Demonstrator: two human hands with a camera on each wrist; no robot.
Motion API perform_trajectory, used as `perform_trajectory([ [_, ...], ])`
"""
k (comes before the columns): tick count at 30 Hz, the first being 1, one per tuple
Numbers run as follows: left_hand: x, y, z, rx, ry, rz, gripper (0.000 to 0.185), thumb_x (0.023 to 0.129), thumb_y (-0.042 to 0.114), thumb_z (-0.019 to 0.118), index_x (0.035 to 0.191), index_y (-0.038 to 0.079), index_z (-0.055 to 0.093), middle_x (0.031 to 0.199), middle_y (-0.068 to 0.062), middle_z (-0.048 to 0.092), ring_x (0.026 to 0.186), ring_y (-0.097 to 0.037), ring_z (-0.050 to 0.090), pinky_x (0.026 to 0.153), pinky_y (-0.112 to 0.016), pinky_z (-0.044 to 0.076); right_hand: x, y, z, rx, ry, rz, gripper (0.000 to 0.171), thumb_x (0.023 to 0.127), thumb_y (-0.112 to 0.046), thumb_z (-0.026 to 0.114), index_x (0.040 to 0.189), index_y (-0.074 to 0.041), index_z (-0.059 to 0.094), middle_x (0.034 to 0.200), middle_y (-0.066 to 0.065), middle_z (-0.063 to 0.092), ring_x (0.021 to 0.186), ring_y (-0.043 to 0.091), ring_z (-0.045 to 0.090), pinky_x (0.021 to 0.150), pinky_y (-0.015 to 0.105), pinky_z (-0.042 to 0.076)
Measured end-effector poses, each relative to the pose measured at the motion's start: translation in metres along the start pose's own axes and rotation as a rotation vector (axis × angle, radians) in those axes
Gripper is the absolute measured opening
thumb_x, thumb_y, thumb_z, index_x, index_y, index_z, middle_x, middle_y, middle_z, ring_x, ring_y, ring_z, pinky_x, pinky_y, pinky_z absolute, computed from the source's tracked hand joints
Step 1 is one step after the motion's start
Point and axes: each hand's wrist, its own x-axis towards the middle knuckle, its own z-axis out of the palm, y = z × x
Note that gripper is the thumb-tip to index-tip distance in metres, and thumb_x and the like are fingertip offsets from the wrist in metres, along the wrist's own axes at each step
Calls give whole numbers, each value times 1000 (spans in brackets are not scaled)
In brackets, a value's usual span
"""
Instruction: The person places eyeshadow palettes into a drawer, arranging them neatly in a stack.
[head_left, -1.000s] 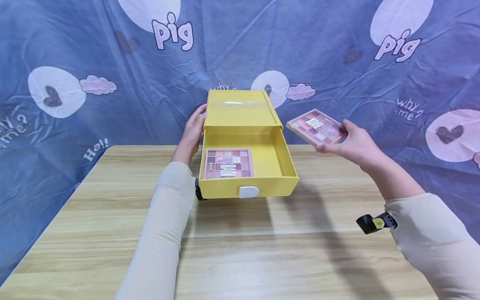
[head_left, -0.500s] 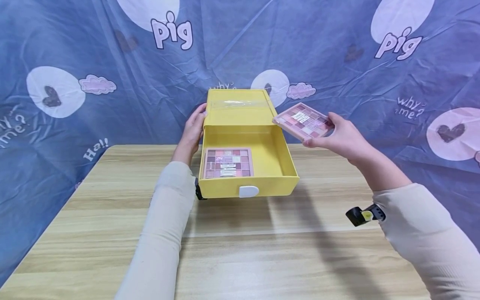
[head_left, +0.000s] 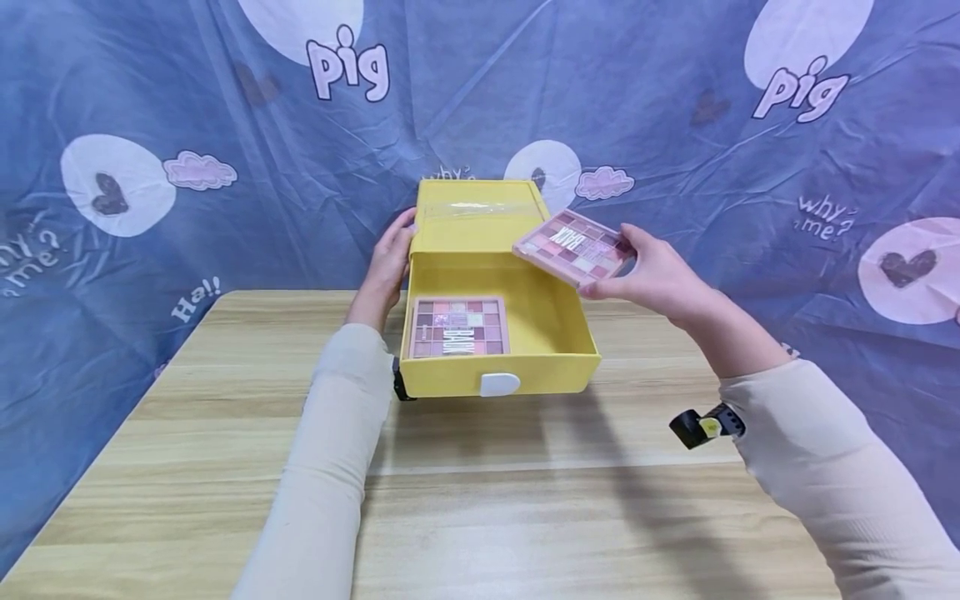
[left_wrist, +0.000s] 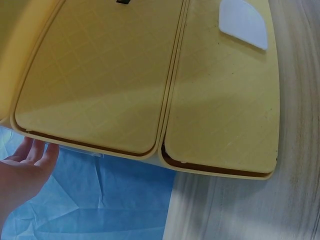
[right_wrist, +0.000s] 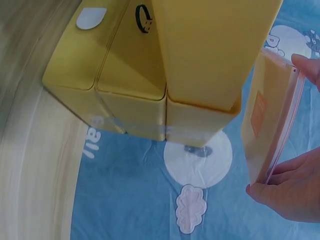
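Observation:
A yellow drawer cabinet [head_left: 480, 229] stands on the table, its top drawer [head_left: 536, 375] pulled out toward me. Inside the drawer, on the left, lies a pink eyeshadow palette [head_left: 459, 327] with a grid of colours. My right hand [head_left: 660, 275] pinches a second eyeshadow palette [head_left: 573, 246] by its right end, tilted over the drawer's right rear part. The right wrist view shows the pale back of this held palette [right_wrist: 267, 115] between thumb and fingers. My left hand [head_left: 388, 262] rests against the cabinet's left side; its fingers [left_wrist: 36, 151] look fairly straight in the left wrist view.
Lower drawers [right_wrist: 130, 65] of the cabinet are pushed in, one with a white handle [right_wrist: 91, 18]. Clear tape [head_left: 468, 206] crosses the cabinet top. Behind the wooden table [head_left: 480, 517] hangs a blue printed cloth [head_left: 262, 167].
My right hand has moved left with the held palette, from beside the cabinet to above the open drawer's right rear part. The left hand, drawer and other palette have stayed put.

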Motion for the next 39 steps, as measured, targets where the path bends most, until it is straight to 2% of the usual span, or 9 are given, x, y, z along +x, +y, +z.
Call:
perform_trajectory([
  [6,-1,0,0,10,-1,2,41,88,21,45,129,17,42,122,-4,45,95,-14,47,79,-27,38,4,-10,5,0,-18,-22,98,65,-25,74,135,5,12,130,20,31,108,27,33,92,40,25],
  [13,-2,2,-1,1,6,9,42,88,21,44,129,15,42,122,-7,45,90,-13,48,74,-24,39,10,-18,13,28,-82,-67,100,63,-26,75,136,2,12,132,16,30,116,25,30,95,38,24],
  [18,-1,2,-2,16,-2,32,42,89,20,43,130,13,40,120,-10,45,83,-10,49,69,-21,38,12,-19,17,27,-117,-152,98,62,-22,76,135,2,14,131,15,31,119,23,28,97,37,21],
  [25,2,-1,-3,12,-2,36,42,89,20,43,130,12,40,121,-10,44,81,-9,48,69,-20,38,14,-23,27,32,-157,-290,98,58,-17,79,134,1,19,128,11,35,113,19,32,97,35,20],
  [33,2,-1,-1,1,11,36,40,88,19,44,128,13,43,117,-10,48,78,-9,49,66,-20,38,11,-28,34,1,-214,-334,106,54,-21,81,136,-1,17,135,10,27,115,17,29,98,32,18],
  [39,1,-1,1,-1,13,25,41,88,19,45,128,13,42,117,-9,47,82,-10,49,69,-20,38,10,-28,40,-17,-243,-361,107,52,-22,82,135,-1,19,136,9,26,118,16,27,98,30,17],
])
